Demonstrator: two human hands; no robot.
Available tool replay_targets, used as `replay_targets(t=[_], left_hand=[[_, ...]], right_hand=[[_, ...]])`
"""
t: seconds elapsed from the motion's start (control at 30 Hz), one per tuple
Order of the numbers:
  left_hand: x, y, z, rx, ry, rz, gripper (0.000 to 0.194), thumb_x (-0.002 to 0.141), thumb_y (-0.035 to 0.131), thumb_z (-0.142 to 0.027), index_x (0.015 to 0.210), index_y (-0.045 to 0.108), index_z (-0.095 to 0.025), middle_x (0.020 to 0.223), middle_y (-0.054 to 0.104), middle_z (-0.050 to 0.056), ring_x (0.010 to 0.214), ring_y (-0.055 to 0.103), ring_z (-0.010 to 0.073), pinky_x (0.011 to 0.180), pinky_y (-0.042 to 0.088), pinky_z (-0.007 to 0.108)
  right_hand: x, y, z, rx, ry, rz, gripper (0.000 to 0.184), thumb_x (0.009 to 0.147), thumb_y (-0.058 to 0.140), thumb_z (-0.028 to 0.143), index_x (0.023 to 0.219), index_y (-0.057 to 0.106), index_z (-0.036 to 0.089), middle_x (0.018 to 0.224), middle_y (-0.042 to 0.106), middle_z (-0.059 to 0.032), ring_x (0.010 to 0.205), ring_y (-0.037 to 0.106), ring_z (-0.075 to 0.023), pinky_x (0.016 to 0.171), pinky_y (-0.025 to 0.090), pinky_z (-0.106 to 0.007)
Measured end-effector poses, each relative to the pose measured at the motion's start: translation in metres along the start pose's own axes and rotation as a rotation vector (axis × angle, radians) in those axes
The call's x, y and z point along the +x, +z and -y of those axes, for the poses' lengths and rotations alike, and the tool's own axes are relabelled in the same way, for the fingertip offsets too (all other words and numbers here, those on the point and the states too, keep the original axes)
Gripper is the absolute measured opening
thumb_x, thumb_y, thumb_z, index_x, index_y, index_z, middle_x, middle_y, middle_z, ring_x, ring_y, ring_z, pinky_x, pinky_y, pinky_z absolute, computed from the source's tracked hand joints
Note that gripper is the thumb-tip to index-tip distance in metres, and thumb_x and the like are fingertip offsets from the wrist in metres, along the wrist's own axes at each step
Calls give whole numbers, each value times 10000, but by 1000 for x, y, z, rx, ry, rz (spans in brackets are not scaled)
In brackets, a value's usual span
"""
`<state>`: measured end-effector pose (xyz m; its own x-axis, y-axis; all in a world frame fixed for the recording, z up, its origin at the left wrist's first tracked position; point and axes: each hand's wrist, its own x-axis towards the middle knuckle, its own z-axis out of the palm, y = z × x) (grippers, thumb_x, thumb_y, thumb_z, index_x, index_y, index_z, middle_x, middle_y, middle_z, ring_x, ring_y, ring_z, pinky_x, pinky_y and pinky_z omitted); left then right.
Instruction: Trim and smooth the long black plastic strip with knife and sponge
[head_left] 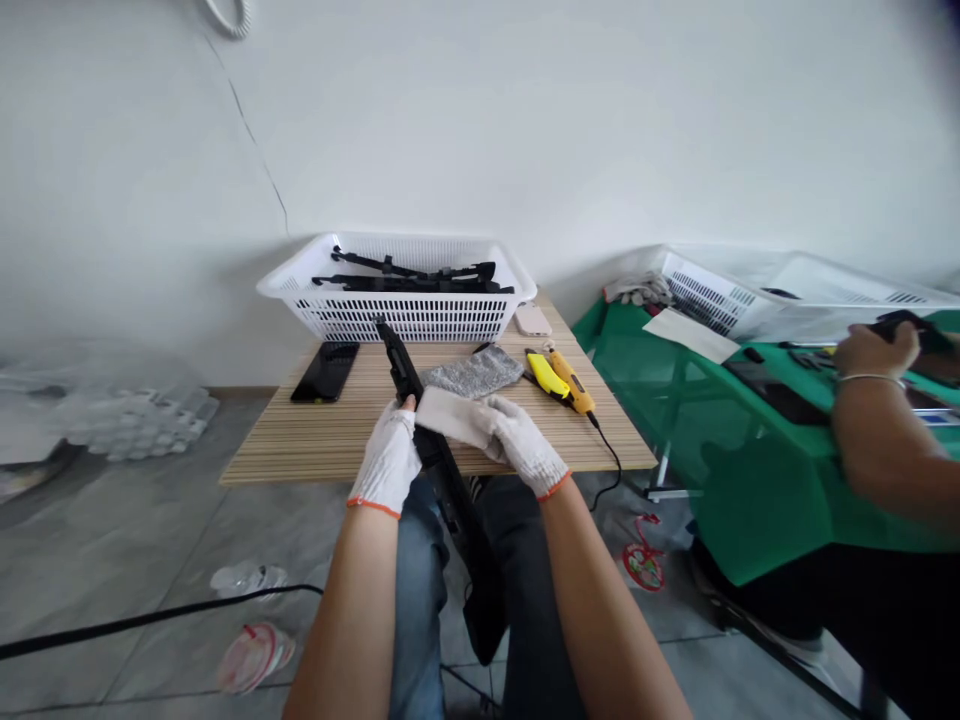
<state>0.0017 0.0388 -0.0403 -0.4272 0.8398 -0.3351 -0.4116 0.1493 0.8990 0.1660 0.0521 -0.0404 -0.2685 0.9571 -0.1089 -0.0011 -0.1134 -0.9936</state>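
A long black rifle-shaped piece (448,490) lies at a slant between my legs and over the table edge. Its narrow end points toward the basket, and its wide end hangs low. My left hand (388,457), in a white glove with orange trim, is closed around its upper part, thumb on top. My right hand (527,440), gloved alike, grips a flat whitish sheet (455,415), which lies across the black piece. I cannot tell whether the sheet is cloth or paper. Just beyond it lies a grey speckled cloth (474,372).
A white basket (405,318) holds several similar black pieces. A black phone (325,372), a pale phone (533,319), a yellow cutter (547,374) and a corded orange tool (574,385) lie on the wooden table (300,455). At right, a co-worker's hand (877,350) holds a dark part over a green-covered table.
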Motion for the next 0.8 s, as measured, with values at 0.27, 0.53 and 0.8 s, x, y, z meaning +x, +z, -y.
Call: replay_targets(t=[0.27, 0.53, 0.8], left_hand=[[3, 1, -4, -139, -122, 42, 114, 856, 609, -262, 899, 691, -196, 736, 743, 55, 848, 733, 230, 754, 574, 295], [-5, 8, -5, -351, -231, 173, 287, 925, 531, -356, 996, 691, -129, 809, 762, 88, 790, 749, 226, 793, 604, 353], [12, -6, 7, -288, -201, 182, 337, 835, 688, -482, 989, 692, -182, 746, 732, 44, 729, 728, 223, 652, 577, 310]], right_hand=[[16, 9, -7, 3, -116, -128, 383, 780, 585, 413, 1074, 680, 188, 798, 668, -9, 656, 595, -146, 587, 477, -251], [17, 16, -15, -75, -220, -247, 347, 798, 577, 373, 1047, 716, 176, 1054, 722, -61, 1021, 636, -212, 915, 496, -331], [11, 21, -3, 50, -57, -166, 481, 785, 621, 387, 1224, 646, 192, 725, 618, 14, 482, 489, -97, 432, 428, -224]])
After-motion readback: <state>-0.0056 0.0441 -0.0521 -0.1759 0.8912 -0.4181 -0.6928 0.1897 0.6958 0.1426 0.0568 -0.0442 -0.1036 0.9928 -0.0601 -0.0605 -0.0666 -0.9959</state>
